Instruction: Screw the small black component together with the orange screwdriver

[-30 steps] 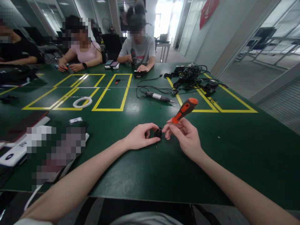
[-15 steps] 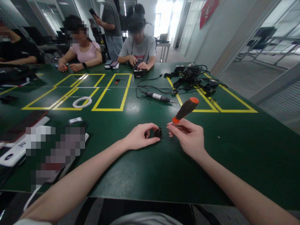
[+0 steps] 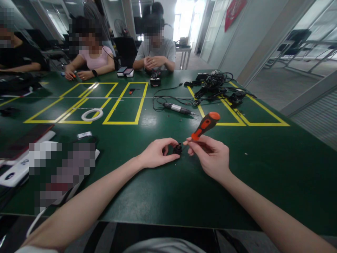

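Note:
My left hand (image 3: 159, 153) rests on the green table (image 3: 147, 200), thumb and fingers closed around a small black cylindrical part (image 3: 177, 149) that stands upright. To its right, my right hand (image 3: 214, 154) grips a screwdriver (image 3: 206, 125) with an orange and dark grey handle. The handle leans up and to the right, while the thin shaft points down-left at the black part. Whether the tip touches the part I cannot tell. A tiny screw-like piece (image 3: 175, 164) lies just below the black part.
An electric screwdriver (image 3: 177, 108) with a cable lies ahead, left of a heap of black cables (image 3: 214, 86). A white tape ring (image 3: 92, 114) lies at left, beyond phones and white devices (image 3: 18, 172). Several people sit across the table.
The screwdriver has moved slightly left and turned in my right hand, its shaft closer to the black part. My left hand stays put. A person opposite has let go of a dark tool.

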The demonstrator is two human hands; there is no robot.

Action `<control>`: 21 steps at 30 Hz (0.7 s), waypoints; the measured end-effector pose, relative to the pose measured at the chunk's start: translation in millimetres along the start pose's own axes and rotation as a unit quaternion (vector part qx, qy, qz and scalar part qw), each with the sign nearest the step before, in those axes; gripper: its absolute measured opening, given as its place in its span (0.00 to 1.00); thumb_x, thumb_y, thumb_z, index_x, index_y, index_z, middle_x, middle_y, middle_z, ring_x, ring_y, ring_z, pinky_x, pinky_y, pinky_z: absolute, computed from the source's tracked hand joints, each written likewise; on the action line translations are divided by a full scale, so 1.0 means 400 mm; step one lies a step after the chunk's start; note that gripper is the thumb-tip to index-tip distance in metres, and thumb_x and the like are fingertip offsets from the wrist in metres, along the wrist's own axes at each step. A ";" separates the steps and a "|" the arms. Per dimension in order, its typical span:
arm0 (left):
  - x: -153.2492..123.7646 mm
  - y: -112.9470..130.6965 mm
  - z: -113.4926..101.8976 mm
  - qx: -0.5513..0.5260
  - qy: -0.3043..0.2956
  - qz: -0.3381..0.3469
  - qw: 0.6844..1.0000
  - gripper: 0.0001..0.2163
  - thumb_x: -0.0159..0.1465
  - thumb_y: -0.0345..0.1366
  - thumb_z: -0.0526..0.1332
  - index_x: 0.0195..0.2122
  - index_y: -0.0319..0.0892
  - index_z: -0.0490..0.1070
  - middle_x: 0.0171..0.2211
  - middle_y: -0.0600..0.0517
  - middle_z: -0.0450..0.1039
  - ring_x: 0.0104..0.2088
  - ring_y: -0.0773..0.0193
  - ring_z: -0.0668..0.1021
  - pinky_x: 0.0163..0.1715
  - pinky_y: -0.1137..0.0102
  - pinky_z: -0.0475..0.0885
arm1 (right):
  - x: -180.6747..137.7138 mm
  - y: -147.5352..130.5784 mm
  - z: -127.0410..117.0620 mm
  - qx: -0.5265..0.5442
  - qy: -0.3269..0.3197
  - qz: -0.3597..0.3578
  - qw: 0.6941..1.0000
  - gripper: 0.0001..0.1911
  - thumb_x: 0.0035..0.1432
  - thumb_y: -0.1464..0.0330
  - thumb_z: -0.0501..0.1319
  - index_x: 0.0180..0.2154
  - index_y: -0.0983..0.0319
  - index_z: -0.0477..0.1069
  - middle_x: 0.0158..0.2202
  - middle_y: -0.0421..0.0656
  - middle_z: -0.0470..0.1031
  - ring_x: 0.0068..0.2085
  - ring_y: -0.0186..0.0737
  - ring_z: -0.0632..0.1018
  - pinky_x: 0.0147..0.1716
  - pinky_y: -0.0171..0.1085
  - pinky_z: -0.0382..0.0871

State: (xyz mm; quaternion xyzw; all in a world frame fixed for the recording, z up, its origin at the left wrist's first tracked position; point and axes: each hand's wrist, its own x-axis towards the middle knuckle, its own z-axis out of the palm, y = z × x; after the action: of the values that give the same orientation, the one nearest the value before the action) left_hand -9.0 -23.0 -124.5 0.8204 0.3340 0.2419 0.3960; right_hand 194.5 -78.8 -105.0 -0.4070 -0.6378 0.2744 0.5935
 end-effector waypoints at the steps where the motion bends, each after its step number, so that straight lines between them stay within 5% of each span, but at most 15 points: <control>1: 0.000 0.001 0.000 -0.001 0.000 0.000 1.000 0.18 0.63 0.44 0.68 0.49 0.41 0.75 0.29 0.57 0.72 0.25 0.70 0.70 0.29 0.73 0.65 | 0.000 -0.001 0.000 0.004 -0.014 0.001 1.000 0.05 0.65 0.66 0.67 0.37 0.60 0.80 0.31 0.42 0.83 0.24 0.36 0.80 0.25 0.35 0.81; 6: 0.000 0.000 0.002 -0.011 0.000 0.003 1.000 0.18 0.63 0.44 0.68 0.50 0.40 0.75 0.31 0.56 0.74 0.26 0.70 0.71 0.29 0.73 0.66 | -0.003 -0.001 0.000 0.046 -0.059 0.012 0.997 0.08 0.68 0.63 0.65 0.41 0.60 0.77 0.32 0.42 0.82 0.27 0.36 0.82 0.30 0.36 0.82; 21: 0.000 0.002 0.000 -0.001 -0.001 0.004 1.000 0.18 0.63 0.44 0.68 0.49 0.40 0.75 0.27 0.58 0.70 0.25 0.70 0.69 0.29 0.73 0.66 | 0.005 0.001 0.003 0.098 -0.032 0.059 0.993 0.18 0.65 0.52 0.67 0.35 0.60 0.75 0.30 0.42 0.79 0.24 0.35 0.78 0.24 0.37 0.79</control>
State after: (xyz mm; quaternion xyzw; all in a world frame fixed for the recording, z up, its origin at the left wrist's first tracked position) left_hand -8.7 -23.2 -123.9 0.8217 0.3303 0.2425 0.3960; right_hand 193.3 -76.7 -104.3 -0.3746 -0.6017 0.3829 0.5925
